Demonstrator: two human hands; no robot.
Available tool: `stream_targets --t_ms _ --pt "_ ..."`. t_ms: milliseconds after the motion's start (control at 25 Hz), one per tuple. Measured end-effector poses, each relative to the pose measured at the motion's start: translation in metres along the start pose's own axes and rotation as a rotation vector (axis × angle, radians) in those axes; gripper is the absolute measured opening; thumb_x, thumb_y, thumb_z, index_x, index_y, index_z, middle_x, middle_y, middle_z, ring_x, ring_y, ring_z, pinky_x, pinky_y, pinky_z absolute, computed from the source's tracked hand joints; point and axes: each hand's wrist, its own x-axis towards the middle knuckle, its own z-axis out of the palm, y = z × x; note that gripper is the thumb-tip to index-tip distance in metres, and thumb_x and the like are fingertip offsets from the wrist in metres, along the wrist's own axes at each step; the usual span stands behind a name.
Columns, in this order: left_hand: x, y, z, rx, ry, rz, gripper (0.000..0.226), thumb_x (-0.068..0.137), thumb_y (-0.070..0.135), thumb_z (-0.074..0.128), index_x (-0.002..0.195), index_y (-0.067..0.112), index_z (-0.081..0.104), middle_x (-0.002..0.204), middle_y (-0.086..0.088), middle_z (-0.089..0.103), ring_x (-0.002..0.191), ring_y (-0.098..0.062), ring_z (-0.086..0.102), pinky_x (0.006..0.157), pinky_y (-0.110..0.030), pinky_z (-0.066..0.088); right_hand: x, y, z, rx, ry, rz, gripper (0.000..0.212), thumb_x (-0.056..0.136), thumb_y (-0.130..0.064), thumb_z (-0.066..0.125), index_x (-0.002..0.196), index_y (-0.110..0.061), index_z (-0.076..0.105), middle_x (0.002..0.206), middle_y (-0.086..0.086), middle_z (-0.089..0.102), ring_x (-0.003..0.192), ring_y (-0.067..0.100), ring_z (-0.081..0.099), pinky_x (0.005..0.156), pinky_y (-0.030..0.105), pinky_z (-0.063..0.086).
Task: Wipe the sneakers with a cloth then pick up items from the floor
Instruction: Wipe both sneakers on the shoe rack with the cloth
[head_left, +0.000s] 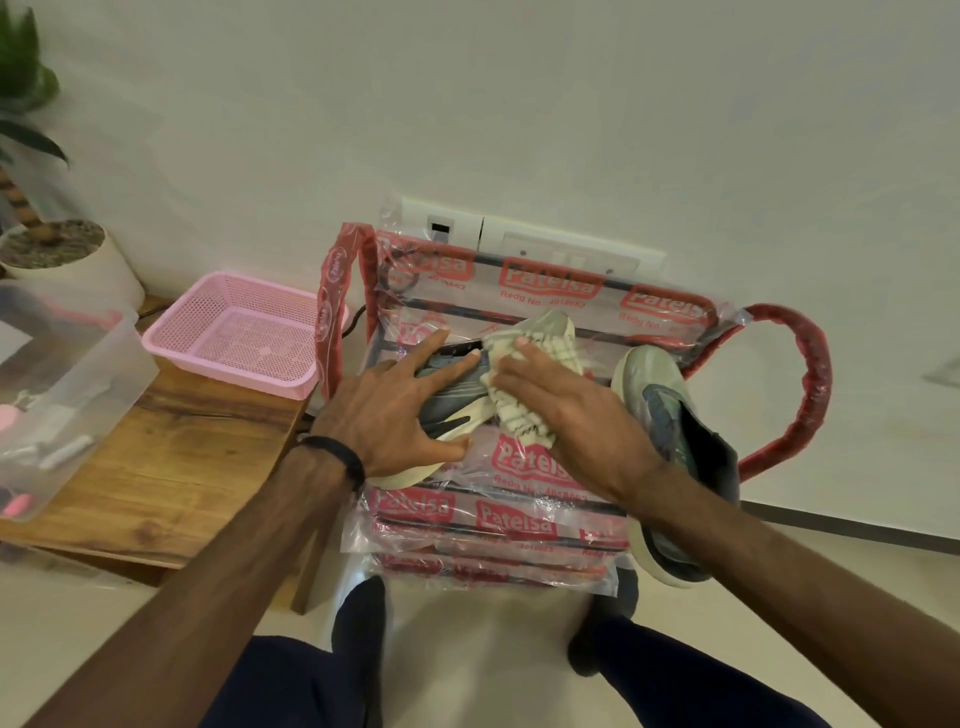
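A grey and cream sneaker (457, 402) lies on the seat of a plastic-wrapped chair (524, 467). My left hand (400, 410) rests on it with fingers spread straight, steadying it. My right hand (566, 410) presses a pale striped cloth (519, 410) flat against the sneaker's upper. A second sneaker (670, 441), greenish grey with a light sole, leans on its side against the chair's right armrest.
A pink mesh basket (244, 332) and a clear plastic box (62, 395) holding small items stand on a low wooden table (171, 467) at the left. A potted plant (67, 254) is behind them. The wall with a socket plate (566, 254) is right behind the chair.
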Motion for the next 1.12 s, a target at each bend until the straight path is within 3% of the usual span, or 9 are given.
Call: stream_targets --t_ms 80,240,400,600,720,840,920,1040,1120 --pt "0.0 0.002 0.001 -0.004 -0.003 0.003 0.101 0.069 0.092 0.041 0.154 0.052 0.004 0.167 0.011 0.001 0.131 -0.027 0.051 0.089 -0.044 0.057 -0.004 0.013 -0.007 -0.028 -0.005 -0.049 0.068 0.083 0.001 0.075 0.144 -0.016 0.051 0.153 0.008 0.045 0.145 0.025 0.037 0.105 0.051 0.049" --pt "0.01 0.011 0.002 -0.01 0.005 -0.005 0.102 0.069 0.088 0.048 0.154 0.053 0.003 0.167 0.009 0.004 0.128 -0.029 0.054 0.09 -0.045 0.057 0.005 0.036 -0.013 0.038 0.068 0.271 0.065 0.082 0.002 0.074 0.142 -0.017 0.055 0.15 0.006 0.05 0.145 0.026 0.037 0.109 0.055 0.044" --pt "0.002 0.005 0.001 -0.004 0.011 0.013 0.103 0.069 0.089 0.046 0.154 0.052 0.002 0.167 0.01 0.003 0.129 -0.027 0.053 0.088 -0.042 0.058 -0.008 0.017 -0.003 -0.008 -0.032 -0.063 0.068 0.084 -0.002 0.074 0.146 -0.021 0.049 0.155 0.004 0.043 0.147 0.023 0.035 0.109 0.049 0.044" --pt "0.005 0.02 0.0 0.031 0.009 0.014 0.099 0.073 0.086 0.051 0.154 0.049 0.007 0.166 0.008 0.008 0.124 -0.029 0.054 0.085 -0.043 0.058 0.005 0.04 -0.015 0.11 0.1 0.279 0.057 0.082 0.002 0.071 0.135 -0.015 0.059 0.144 0.007 0.056 0.136 0.028 0.049 0.105 0.054 0.048" --pt "-0.004 0.016 -0.003 0.07 0.028 0.04 0.098 0.07 0.088 0.041 0.154 0.047 0.011 0.163 0.007 0.016 0.12 -0.028 0.057 0.076 -0.041 0.059 -0.002 0.022 -0.008 0.006 0.005 0.023 0.056 0.086 -0.01 0.075 0.138 -0.017 0.057 0.149 0.004 0.051 0.145 0.022 0.038 0.113 0.046 0.04" --pt "-0.009 0.034 -0.007 0.147 0.03 0.047 0.099 0.074 0.082 0.055 0.154 0.042 0.013 0.158 0.002 0.021 0.114 -0.028 0.059 0.07 -0.04 0.06 -0.006 0.034 -0.014 0.218 0.204 0.371 0.051 0.084 0.001 0.066 0.132 -0.016 0.061 0.138 0.003 0.061 0.128 0.022 0.055 0.105 0.045 0.049" --pt "-0.016 0.051 -0.008 0.169 0.021 0.052 0.098 0.078 0.076 0.06 0.155 0.039 0.012 0.157 -0.001 0.021 0.112 -0.028 0.059 0.072 -0.041 0.06 -0.011 0.038 -0.019 0.295 0.358 0.59 0.055 0.082 0.008 0.059 0.131 -0.018 0.063 0.131 0.0 0.065 0.118 0.017 0.059 0.102 0.028 0.048" --pt "-0.035 0.061 -0.003 0.219 0.026 0.051 0.091 0.081 0.058 0.07 0.154 0.036 0.019 0.155 -0.005 0.026 0.115 -0.03 0.055 0.074 -0.043 0.06 -0.022 0.023 -0.016 0.309 0.338 0.569 0.058 0.081 0.01 0.057 0.132 -0.018 0.063 0.131 -0.003 0.064 0.118 0.006 0.054 0.1 0.004 0.034" --pt "-0.044 0.065 0.003 0.27 0.035 0.041 0.085 0.08 0.04 0.078 0.148 0.036 0.027 0.154 -0.009 0.03 0.121 -0.035 0.051 0.086 -0.052 0.056 -0.032 0.016 -0.011 0.328 0.276 0.541 0.059 0.079 0.011 0.058 0.131 -0.016 0.063 0.131 0.0 0.065 0.119 0.01 0.056 0.105 0.013 0.04"
